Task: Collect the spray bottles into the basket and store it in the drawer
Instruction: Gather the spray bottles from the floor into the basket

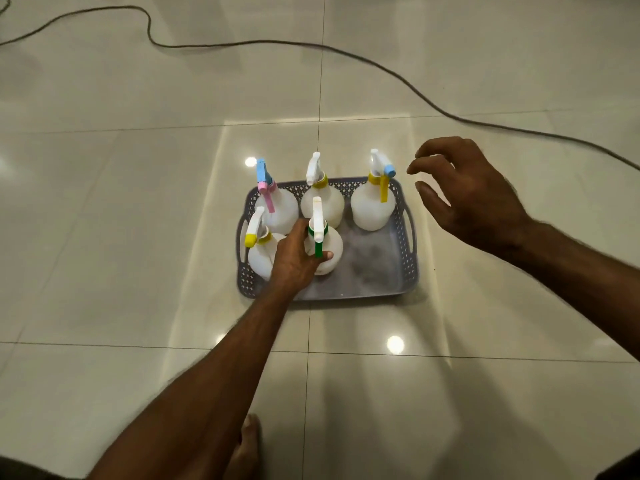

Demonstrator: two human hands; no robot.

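A grey perforated basket (398, 271) sits on the tiled floor and holds several white spray bottles, all upright. My left hand (294, 258) is closed around the neck of the green-trigger bottle (329, 251) at the basket's front middle. Left of it stands a bottle with a yellow nozzle (258, 252). Along the back row are a pink-and-blue-topped bottle (280, 209), a yellow-collared bottle (322, 202) and a bottle with a blue nozzle and yellow trigger (372, 206). My right hand (474, 192) hovers open, fingers spread, to the right of the basket and above the floor.
A dark cable (381, 67) snakes across the glossy cream floor tiles (138, 202) behind the basket. My foot (247, 445) shows at the bottom centre. The basket's front right part (374, 265) holds no bottle.
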